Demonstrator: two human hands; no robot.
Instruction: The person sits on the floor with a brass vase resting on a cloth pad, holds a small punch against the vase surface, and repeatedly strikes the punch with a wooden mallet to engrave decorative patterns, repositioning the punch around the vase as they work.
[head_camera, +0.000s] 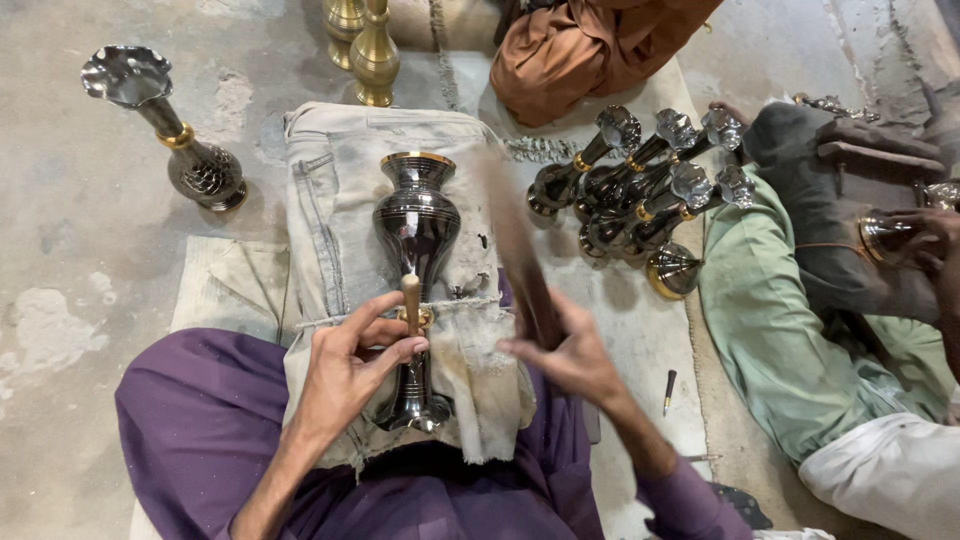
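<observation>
Presently: my left hand (350, 365), fingers clamped on a wooden-handled tool (411, 296) against a dark vase (416, 225); right hand (565, 350), fingers gripping a blurred stick (515, 250).

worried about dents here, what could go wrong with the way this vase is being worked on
The dark metal vase lies loose on a folded cloth; it could roll under a blow. The left hand pinches a small wooden-handled tool against the neck, so the blurred stick swung by the right hand might strike the left fingers. A slip could scar the polished surface.
</observation>
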